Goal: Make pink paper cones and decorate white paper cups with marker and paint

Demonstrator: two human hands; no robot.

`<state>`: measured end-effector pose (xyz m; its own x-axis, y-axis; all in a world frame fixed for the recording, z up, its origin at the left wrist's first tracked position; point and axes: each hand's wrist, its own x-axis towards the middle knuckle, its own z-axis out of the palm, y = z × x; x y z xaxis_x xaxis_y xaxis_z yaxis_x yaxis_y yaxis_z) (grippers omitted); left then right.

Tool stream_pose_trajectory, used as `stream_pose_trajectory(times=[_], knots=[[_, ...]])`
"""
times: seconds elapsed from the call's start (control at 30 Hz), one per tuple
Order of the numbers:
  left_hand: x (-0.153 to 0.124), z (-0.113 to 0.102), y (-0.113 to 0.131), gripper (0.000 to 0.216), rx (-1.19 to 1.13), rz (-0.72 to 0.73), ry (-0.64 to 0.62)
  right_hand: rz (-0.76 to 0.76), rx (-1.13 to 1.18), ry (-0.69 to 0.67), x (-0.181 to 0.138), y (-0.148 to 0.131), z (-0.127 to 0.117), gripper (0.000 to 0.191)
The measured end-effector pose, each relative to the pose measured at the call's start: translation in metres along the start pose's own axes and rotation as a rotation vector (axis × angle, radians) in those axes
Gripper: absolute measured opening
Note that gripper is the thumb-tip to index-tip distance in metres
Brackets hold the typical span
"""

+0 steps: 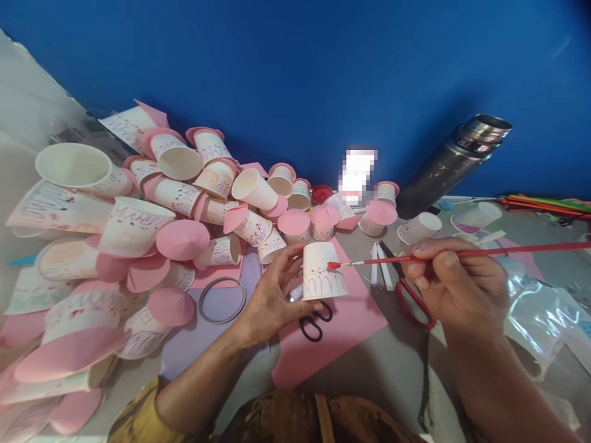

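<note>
My left hand (272, 301) grips a white paper cup (321, 261) that is turned upside down, fingers behind it and thumb at its rim. Purple loops run around the cup near the rim, with red dabs above them. In my right hand (462, 283) is a thin red paintbrush (388, 259), pinched between thumb and fingers. Its red-painted tip touches or nearly touches the cup's side. Below the cup, black-handled scissors (311, 329) lie on a pink paper sheet (341, 344).
Decorated cups with pink paper tops (182, 240) are heaped on the left. A grey tape ring (222, 300) lies on purple paper. Red-handled scissors (418, 307), white sticks (381, 267), a dark flask (450, 163), clear plastic (545, 320) and colored strips (545, 204) are on the right.
</note>
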<state>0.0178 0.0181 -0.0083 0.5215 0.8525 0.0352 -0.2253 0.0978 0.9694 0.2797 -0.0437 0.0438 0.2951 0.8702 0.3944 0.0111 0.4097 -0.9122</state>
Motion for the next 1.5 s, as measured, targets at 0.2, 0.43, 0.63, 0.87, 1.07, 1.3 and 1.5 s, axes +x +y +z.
stream_pose_trajectory(times=[0.2,0.43,0.63,0.87,1.07,1.3,1.5], knots=[[0.0006,-0.0007,-0.0003,0.083,-0.029,0.028,-0.016,0.011,-0.025,0.012,-0.0007,-0.0002,-0.0039,0.013],[0.0014,-0.0021,0.0004,0.084,-0.055,0.037,-0.025,-0.029,-0.023,0.039,-0.0005,-0.0020,-0.0031,0.015],[0.0017,-0.0025,-0.0010,0.084,-0.073,0.015,-0.016,0.005,-0.026,0.022,-0.0005,-0.0020,-0.0025,0.015],[0.0034,-0.0037,0.0015,0.083,-0.141,0.017,-0.042,-0.038,0.015,0.031,0.0029,-0.0043,-0.0044,0.014],[0.0043,-0.0029,0.0025,0.084,-0.187,0.017,-0.034,-0.047,0.031,0.004,0.0003,-0.0037,-0.0021,0.015],[0.0029,-0.0019,0.0018,0.084,-0.205,-0.001,-0.031,-0.020,0.038,-0.002,-0.0002,0.0003,-0.0030,0.016],[0.0035,-0.0014,0.0035,0.085,-0.219,-0.008,-0.020,-0.031,0.058,0.008,0.0009,-0.0024,-0.0040,0.015]])
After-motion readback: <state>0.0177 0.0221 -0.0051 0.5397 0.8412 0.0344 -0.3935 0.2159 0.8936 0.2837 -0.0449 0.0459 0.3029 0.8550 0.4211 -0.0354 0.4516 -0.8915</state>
